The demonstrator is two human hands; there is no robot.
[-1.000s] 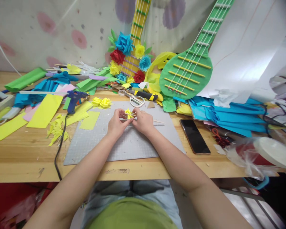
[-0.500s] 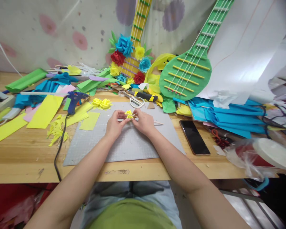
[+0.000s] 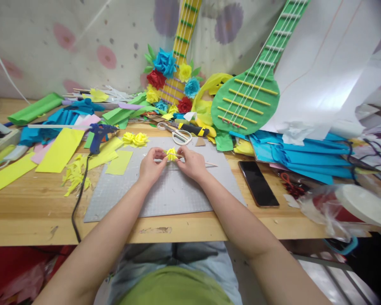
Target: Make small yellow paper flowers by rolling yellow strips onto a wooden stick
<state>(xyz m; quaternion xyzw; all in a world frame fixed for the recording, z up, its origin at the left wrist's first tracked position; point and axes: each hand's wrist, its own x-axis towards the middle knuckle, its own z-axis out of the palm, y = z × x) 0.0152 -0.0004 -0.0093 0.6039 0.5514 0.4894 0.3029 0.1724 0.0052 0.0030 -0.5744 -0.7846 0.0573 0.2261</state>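
Observation:
A small yellow paper flower is held up over the grey cutting mat, between my two hands. My left hand pinches its left side with thumb and fingers. Closed at the flower's right side, my right hand grips a thin stick whose end lies across the petals. Two finished-looking yellow paper flowers sit at the mat's top left edge. Below them lies a yellow paper rectangle. White-handled scissors rest just beyond my hands.
A blue glue gun with its cord stands on the left among yellow strips. A phone lies right of the mat. Behind are a green paper lute, a flower-trimmed yellow one, a utility knife and blue paper.
The yellow flower has turned slightly so its petals face me more, and the stick now lies across it. Both hands stay in nearly the same place; the view has shifted slightly.

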